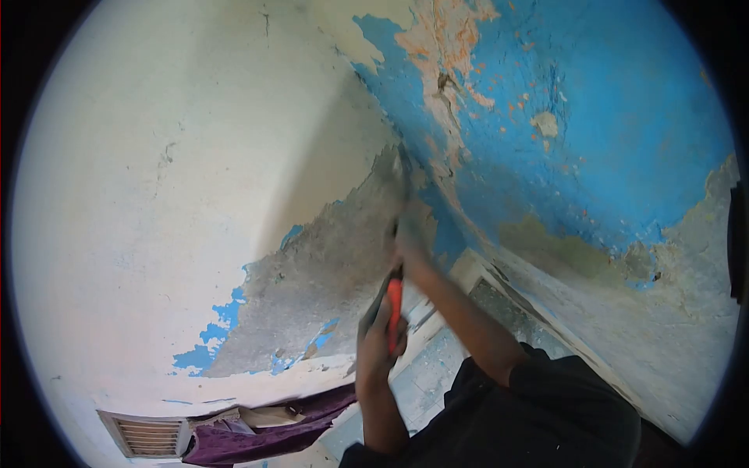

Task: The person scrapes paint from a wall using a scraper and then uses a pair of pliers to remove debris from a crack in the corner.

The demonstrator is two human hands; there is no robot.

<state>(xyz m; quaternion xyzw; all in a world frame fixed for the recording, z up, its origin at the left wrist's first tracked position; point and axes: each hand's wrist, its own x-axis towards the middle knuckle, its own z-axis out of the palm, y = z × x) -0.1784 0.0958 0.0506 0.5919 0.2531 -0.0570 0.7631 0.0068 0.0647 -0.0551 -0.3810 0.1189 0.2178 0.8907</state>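
Both my hands are closed around a long scraper [395, 296] with a red and black handle. My left hand [378, 334] grips the lower, red part. Higher up the shaft, my right hand [409, 240] is wrapped round it and smeared by motion. The scraper's head, also blurred, is up against the wall near the corner, at the top of a bare grey patch [324, 249]. Ragged paint edges with blue showing through border that patch. Cream paint [195, 140] covers the wall to its left.
To the right of the corner, a blue wall [624, 117] has peeling paint and a cracked, exposed strip [445, 86]. A slatted vent [150, 437] and a purple cloth [265, 437] are at lower left. Paint chips lie on the floor [413, 390] below.
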